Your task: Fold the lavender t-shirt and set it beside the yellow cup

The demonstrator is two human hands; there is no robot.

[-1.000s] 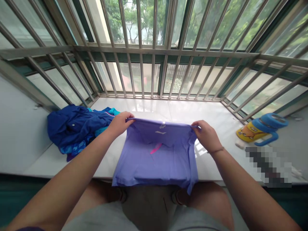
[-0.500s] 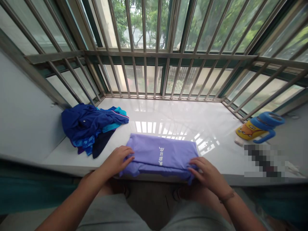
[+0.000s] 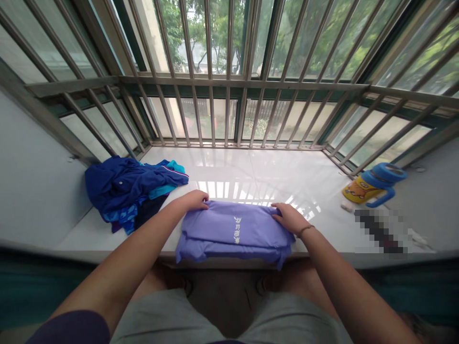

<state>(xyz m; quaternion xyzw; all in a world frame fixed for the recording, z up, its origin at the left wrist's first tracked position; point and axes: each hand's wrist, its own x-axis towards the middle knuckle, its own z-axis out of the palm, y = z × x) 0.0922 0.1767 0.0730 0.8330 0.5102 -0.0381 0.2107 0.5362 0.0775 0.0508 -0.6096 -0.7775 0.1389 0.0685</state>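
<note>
A folded purple shirt (image 3: 218,228) with white lettering lies along the front of the white ledge, its loose lower layer hanging a little over the edge. My left hand (image 3: 196,199) pinches its far left corner between thumb and fingers. At the far right corner, my right hand (image 3: 289,218) has its thumb and fingers closed on the cloth. The far edge of the shirt stretches between both hands.
A heap of blue clothes (image 3: 129,186) sits on the ledge at left. To the right stand a yellow and blue bottle (image 3: 369,185) and a blurred-out dark object (image 3: 380,231). Metal window bars (image 3: 236,87) close off the back of the white ledge (image 3: 229,165).
Both hands have moved from the shirt's near side corners to its far corners. The shirt stays folded in nearly the same place. The view has shifted slightly.
</note>
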